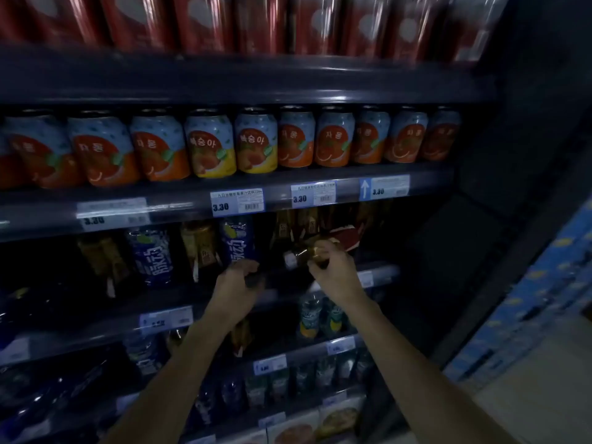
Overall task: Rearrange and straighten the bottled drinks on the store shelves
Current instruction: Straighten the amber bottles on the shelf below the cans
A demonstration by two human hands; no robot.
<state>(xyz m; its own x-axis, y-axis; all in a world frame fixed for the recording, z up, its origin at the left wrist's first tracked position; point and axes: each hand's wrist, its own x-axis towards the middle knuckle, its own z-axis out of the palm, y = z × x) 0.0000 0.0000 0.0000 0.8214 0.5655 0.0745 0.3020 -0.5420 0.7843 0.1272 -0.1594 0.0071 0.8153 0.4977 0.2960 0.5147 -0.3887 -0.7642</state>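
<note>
The right hand (333, 267) grips a tilted brown bottle (299, 255), its cap pointing left, at the shelf's front. The left hand (238, 278) curls beside it; its hold is too dim to tell. Behind are price tags (237, 203) reading 3.30 and cans (256, 139) with Korean lettering.

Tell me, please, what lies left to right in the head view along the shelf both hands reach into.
Amber bottles → blue-labelled bottle → amber bottle → left hand → tilted brown bottle gripped by the right hand.
</note>
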